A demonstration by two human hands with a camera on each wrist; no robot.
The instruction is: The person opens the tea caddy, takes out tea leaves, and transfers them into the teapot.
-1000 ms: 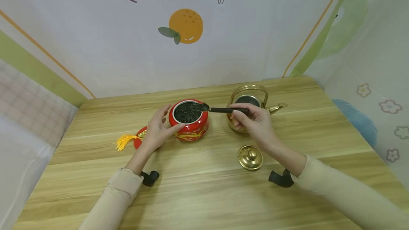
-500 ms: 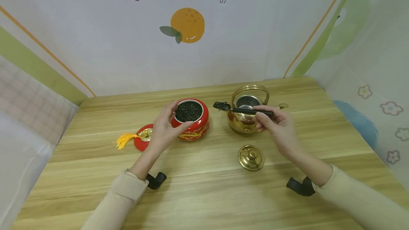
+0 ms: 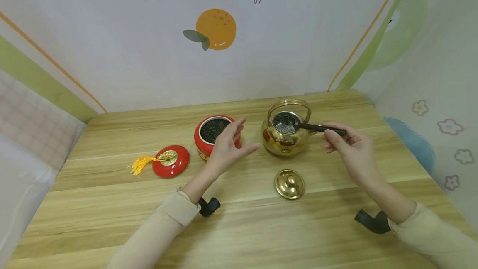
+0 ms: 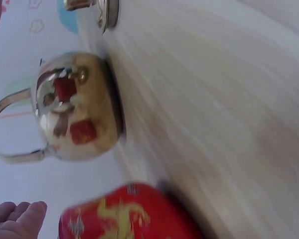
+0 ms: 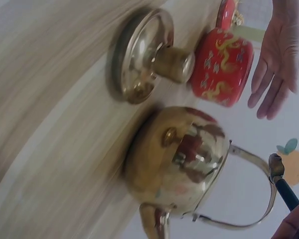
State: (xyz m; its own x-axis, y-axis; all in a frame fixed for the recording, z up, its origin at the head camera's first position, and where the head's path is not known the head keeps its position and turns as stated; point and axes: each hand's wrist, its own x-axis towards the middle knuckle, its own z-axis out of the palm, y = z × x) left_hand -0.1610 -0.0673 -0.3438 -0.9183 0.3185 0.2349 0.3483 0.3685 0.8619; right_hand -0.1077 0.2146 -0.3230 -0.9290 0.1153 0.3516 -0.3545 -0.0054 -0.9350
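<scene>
My right hand [image 3: 352, 150] pinches the black handle of a small tea scoop [image 3: 317, 127]. The scoop's bowl, carrying dark tea leaves, is over the strainer in the open top of a gold kettle [image 3: 285, 142]. In the right wrist view the scoop [image 5: 276, 165] shows near the kettle's raised handle. My left hand [image 3: 226, 146] hovers in front of a red jar [image 3: 201, 142] of dark loose tea, holding nothing, thumb and fingers spread toward the kettle. It hides part of the jar. The left wrist view shows the kettle [image 4: 79, 109] beside the jar [image 4: 129, 216].
The red jar lid [image 3: 181, 165] with a yellow tassel [image 3: 141, 164] lies left of the jar. In front of the kettle lies its gold lid [image 3: 289, 190]. A patterned cloth [image 3: 284, 45] hangs behind the wooden table [image 3: 254, 231].
My right hand has carried the scoop of tea from the jar rightward to the kettle's opening. My left hand has left the jar's side and shifted right.
</scene>
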